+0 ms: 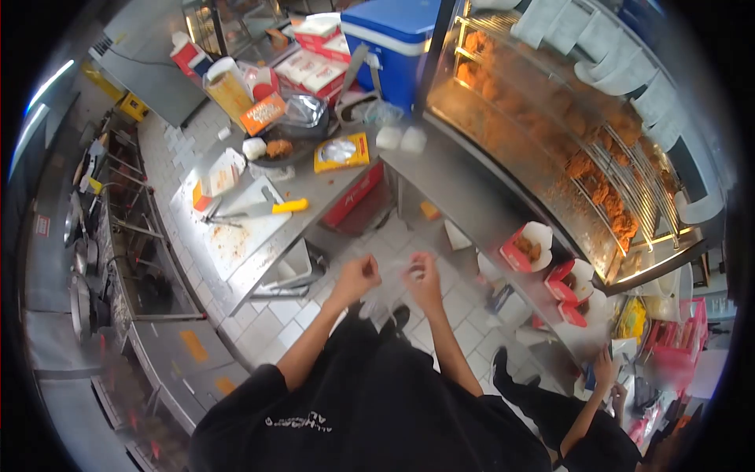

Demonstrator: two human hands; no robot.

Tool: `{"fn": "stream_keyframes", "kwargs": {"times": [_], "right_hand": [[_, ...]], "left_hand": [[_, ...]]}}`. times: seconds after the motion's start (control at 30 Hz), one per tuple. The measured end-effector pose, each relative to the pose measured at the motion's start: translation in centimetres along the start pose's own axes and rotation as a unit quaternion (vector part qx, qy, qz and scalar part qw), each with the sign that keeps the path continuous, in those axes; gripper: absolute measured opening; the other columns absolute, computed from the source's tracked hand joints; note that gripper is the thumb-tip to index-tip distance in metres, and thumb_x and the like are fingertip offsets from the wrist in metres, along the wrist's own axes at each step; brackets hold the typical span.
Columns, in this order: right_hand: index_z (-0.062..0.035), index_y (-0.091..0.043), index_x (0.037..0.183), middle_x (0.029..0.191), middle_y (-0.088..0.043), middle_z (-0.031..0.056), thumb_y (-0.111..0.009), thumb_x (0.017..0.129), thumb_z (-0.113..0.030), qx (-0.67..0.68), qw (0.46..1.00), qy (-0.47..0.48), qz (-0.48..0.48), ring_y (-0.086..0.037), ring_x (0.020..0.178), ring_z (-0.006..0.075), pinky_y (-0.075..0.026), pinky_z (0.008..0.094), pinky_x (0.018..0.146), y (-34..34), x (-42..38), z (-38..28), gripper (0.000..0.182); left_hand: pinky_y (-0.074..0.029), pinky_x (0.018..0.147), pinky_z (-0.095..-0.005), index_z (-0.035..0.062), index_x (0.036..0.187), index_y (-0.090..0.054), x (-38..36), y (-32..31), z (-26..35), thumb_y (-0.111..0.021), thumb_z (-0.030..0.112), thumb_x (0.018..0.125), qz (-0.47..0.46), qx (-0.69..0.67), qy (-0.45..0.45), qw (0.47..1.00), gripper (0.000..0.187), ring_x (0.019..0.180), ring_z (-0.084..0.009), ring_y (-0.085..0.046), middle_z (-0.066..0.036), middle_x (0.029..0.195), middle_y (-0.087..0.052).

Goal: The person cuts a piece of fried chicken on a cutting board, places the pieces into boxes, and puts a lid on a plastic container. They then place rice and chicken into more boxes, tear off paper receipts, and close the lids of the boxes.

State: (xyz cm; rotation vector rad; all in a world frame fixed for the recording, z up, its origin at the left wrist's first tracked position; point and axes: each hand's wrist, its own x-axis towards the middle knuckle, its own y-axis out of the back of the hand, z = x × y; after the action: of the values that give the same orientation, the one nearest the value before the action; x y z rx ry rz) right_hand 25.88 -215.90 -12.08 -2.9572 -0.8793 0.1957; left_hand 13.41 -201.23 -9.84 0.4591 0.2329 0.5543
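Note:
Both of my hands are raised in front of my black shirt, over the tiled floor. My left hand (359,277) has its fingertips pinched together. Opposite it, a short gap away, my right hand (422,275) is curled with thumb and fingers meeting. Between and below them hangs something thin, clear and whitish (379,308), which looks like a plastic film or glove; its edges are blurred. Beyond my hands stands the steel worktable with a white cutting board (236,240) and a yellow-handled knife (291,206).
A heated cabinet (503,110) with fried chicken fills the upper right. Red-and-white boxes (528,248) of food line the counter below it. A blue cooler (389,47) stands at the back. A co-worker's hand (604,370) is at the lower right. Fryers (130,228) stand left.

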Motion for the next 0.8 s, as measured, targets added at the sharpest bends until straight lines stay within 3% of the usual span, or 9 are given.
{"fn": "stream_keyframes", "kwargs": {"times": [0.07,0.17,0.4,0.47,0.57,0.67,0.7,0.77,0.8], "right_hand": [[-0.0079,-0.059,0.103,0.081,-0.063,0.0046,-0.065,0.082,-0.004,-0.185,0.973,0.11,-0.078,-0.061,0.075,0.0148,-0.048,0.0324,0.064,-1.8,-2.0,-2.8,0.022],[-0.0076,-0.059,0.104,0.071,-0.059,0.0084,-0.064,0.08,0.0,-0.288,0.951,0.106,-0.049,-0.059,0.065,0.0188,-0.046,0.0334,0.06,-3.3,-2.5,-1.2,0.025],[-0.0097,-0.062,0.099,0.061,-0.056,0.0084,-0.065,0.083,-0.007,-0.275,0.951,0.141,0.015,-0.058,0.059,0.0281,-0.044,0.0408,0.057,-5.4,-6.6,0.0,0.017],[-0.0099,-0.062,0.1,0.062,-0.057,0.0093,-0.065,0.085,-0.008,-0.31,0.939,0.147,-0.015,-0.059,0.06,0.0286,-0.044,0.0416,0.058,-7.0,-9.3,-0.9,0.015],[-0.0091,-0.063,0.1,0.072,-0.063,0.014,-0.062,0.089,-0.014,-0.332,0.93,0.135,-0.082,-0.063,0.067,0.0313,-0.047,0.0424,0.061,-9.9,-13.7,-2.5,0.012],[-0.0095,-0.06,0.102,0.083,-0.067,0.0162,-0.057,0.094,-0.023,-0.317,0.909,0.256,-0.093,-0.065,0.079,0.0382,-0.05,0.0452,0.069,-12.9,-16.9,-1.2,0.016],[-0.0085,-0.06,0.101,0.086,-0.067,0.0171,-0.055,0.095,-0.023,-0.301,0.903,0.293,-0.091,-0.065,0.08,0.0386,-0.05,0.0459,0.07,-14.0,-18.0,-1.2,0.017],[-0.0081,-0.06,0.099,0.087,-0.067,0.0191,-0.057,0.093,-0.024,-0.304,0.86,0.396,-0.103,-0.064,0.082,0.042,-0.05,0.049,0.071,-15.2,-19.4,-0.2,0.018],[-0.0075,-0.06,0.098,0.088,-0.066,0.0199,-0.059,0.091,-0.023,-0.344,0.871,0.325,-0.13,-0.063,0.082,0.0438,-0.05,0.0512,0.071,-15.9,-21.1,-0.7,0.018]], "left_hand": [[-0.042,0.058,-0.0284,0.0031,0.079,-0.053,-1.6,-0.3,1.4,-0.07,0.004,0.07,-0.016,-0.034,0.004,0.999,0.019,0.06,-0.0118,-0.05,-0.004,0.064,-0.053],[-0.041,0.059,-0.0302,0.0022,0.08,-0.052,-3.5,-0.7,1.3,-0.069,0.002,0.07,0.013,-0.042,-0.006,0.999,0.02,0.06,-0.0142,-0.049,-0.007,0.064,-0.052],[-0.042,0.062,-0.0365,0.0023,0.088,-0.051,-10.1,2.3,-1.1,-0.072,-0.006,0.067,0.207,0.054,-0.028,0.976,0.031,0.065,-0.0269,-0.048,-0.011,0.075,-0.048],[-0.043,0.064,-0.0376,0.0011,0.088,-0.055,-13.5,3.1,1.9,-0.075,0.002,0.073,0.318,0.053,-0.117,0.939,0.025,0.068,-0.0299,-0.051,-0.012,0.076,-0.051],[-0.047,0.071,-0.0407,0.0004,0.092,-0.06,-19.3,4.3,1.9,-0.075,0.01,0.079,0.297,0.149,-0.275,0.902,0.021,0.078,-0.0351,-0.058,-0.016,0.084,-0.059],[-0.05,0.085,-0.0456,-0.0009,0.098,-0.065,-22.8,4.0,-3.0,-0.063,0.009,0.086,0.297,0.067,-0.203,0.931,0.015,0.093,-0.0398,-0.064,-0.021,0.097,-0.068],[-0.051,0.086,-0.0414,-0.0035,0.106,-0.065,-23.6,4.7,-5.2,-0.059,0.009,0.089,0.211,0.019,-0.084,0.974,0.022,0.098,-0.0376,-0.066,-0.023,0.107,-0.067],[-0.051,0.086,-0.04,-0.0012,0.113,-0.065,-25.0,6.4,-8.2,-0.053,0.018,0.091,0.188,0.046,-0.081,0.978,0.031,0.098,-0.0328,-0.067,-0.021,0.108,-0.069],[-0.047,0.07,-0.0465,-0.0025,0.087,-0.063,-26.7,6.4,-7.0,-0.056,0.012,0.083,0.273,-0.11,-0.128,0.947,0.017,0.078,-0.0386,-0.06,-0.024,0.083,-0.063]]}}
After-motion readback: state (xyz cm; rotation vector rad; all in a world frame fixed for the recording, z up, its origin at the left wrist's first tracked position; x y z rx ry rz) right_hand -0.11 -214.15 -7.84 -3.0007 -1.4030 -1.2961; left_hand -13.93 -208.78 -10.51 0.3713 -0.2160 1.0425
